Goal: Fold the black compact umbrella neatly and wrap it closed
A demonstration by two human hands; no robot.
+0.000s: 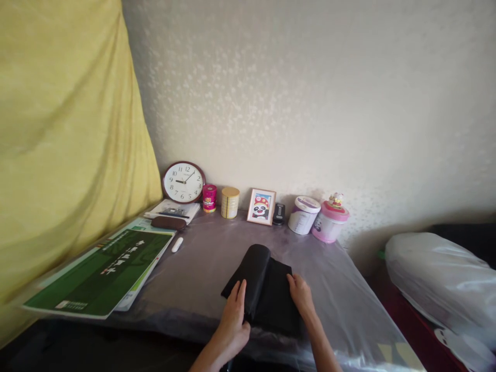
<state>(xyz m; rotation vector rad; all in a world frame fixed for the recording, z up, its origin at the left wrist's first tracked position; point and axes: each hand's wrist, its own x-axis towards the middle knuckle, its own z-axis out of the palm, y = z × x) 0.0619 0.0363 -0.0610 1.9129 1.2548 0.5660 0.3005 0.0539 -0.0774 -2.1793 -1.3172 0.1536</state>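
A soft-looking black sheet-like item (276,294) lies near the table's front edge; I cannot tell whether it is cloth or plastic. On its left side it curls over into a thick rounded fold, while the right side lies flatter. My left hand (233,316) is closed on the lower part of the rounded fold, thumb low and fingers along its left face. My right hand (301,295) pinches the flat part by its right edge, with the thumb on top and the other fingertips partly hidden.
Along the wall stand a clock (184,182), a pink tin (210,198), a yellow-lidded can (230,203), a panda picture frame (261,206), a white tub (304,216) and a pink-lidded tub (329,223). Green books (96,279) lie left, beside a brown case (168,222).
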